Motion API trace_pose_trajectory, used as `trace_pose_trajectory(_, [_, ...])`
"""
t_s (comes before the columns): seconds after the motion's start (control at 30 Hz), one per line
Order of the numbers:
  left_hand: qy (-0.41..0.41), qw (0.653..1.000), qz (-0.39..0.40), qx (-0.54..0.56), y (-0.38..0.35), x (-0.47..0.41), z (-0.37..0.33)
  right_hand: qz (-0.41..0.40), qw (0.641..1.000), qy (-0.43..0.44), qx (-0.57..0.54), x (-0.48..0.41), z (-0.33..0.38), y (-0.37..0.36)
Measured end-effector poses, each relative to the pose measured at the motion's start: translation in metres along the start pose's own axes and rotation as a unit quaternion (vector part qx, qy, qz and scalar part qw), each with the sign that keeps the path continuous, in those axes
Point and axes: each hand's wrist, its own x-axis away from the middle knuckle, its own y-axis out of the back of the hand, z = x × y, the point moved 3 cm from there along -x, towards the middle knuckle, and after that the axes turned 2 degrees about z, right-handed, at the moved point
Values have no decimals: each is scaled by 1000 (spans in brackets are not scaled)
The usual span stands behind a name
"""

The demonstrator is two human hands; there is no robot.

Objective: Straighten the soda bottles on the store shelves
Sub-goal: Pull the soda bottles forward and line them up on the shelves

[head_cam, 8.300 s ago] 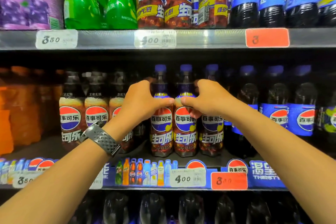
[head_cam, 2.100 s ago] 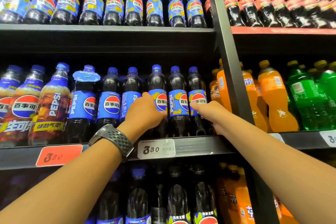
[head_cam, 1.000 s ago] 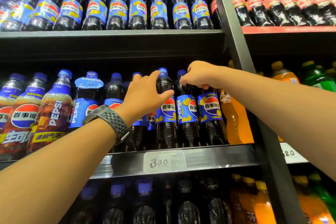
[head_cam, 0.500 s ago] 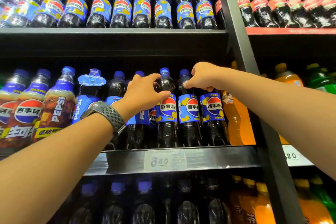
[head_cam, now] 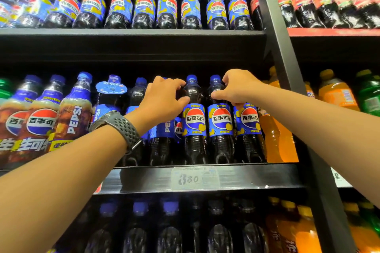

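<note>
Dark cola bottles with blue-and-yellow labels stand in a row on the middle shelf [head_cam: 236, 178]. My left hand [head_cam: 162, 99], a grey watch on its wrist, grips the shoulder of one bottle [head_cam: 194, 121], thumb in front and fingers curled over its upper part. My right hand [head_cam: 238, 87] curls round the neck of the neighbouring bottle [head_cam: 220, 123], thumb pointing left across it. A third matching bottle [head_cam: 248, 127] stands under my right wrist. All three labels face forward. A bottle left of them [head_cam: 164, 129] has its label turned sideways, half hidden by my left hand.
A black upright post [head_cam: 287, 80] bounds the bay on the right, with orange bottles [head_cam: 275, 137] and green bottles [head_cam: 368, 96] beyond. The upper shelf [head_cam: 131, 33] holds several more blue-labelled colas. Amber bottles [head_cam: 41, 123] stand at left. A price tag [head_cam: 194, 177] hangs on the shelf edge.
Both hands have stayed on the necks of the two adjacent bottles since one second ago. The right-hand bottle's label has turned from sideways to logo forward. Earlier the hands were lower, at label height.
</note>
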Motion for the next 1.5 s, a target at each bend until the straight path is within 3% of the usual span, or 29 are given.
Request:
trace_pose_trajectory(0.1, [-13,997,-45,-55,22,-1,20,-116,992,53,-5,8,15,11])
trace_pose_trajectory(0.17, [-8,994,-58,-90,36,0,37,-142,983,112,-21,13,36,13])
trace_pose_trajectory(0.4, [8,983,-20,-183,62,8,87,-23,988,148,-39,3,115,-27])
trace_pose_trajectory(0.6, [-8,973,8,-232,62,5,107,-33,991,126,20,-10,140,-52])
trace_pose_trajectory(0.77, [-51,966,3,-255,52,-8,98,2,992,104,67,-13,142,-59])
trace_pose_trajectory(1.0, [-30,952,2,-306,43,-14,94,58,991,97,71,-11,147,-40])
trace_pose_trajectory(1.13, [-36,969,12,-245,43,-13,97,36,992,100,63,-10,153,-39])
trace_pose_trajectory(1.33, [-19,984,50,-171,45,-17,109,69,992,73,71,-12,149,-39])
trace_pose_trajectory(1.5, [-30,980,43,-190,46,-16,112,60,997,44,18,-18,146,-36])
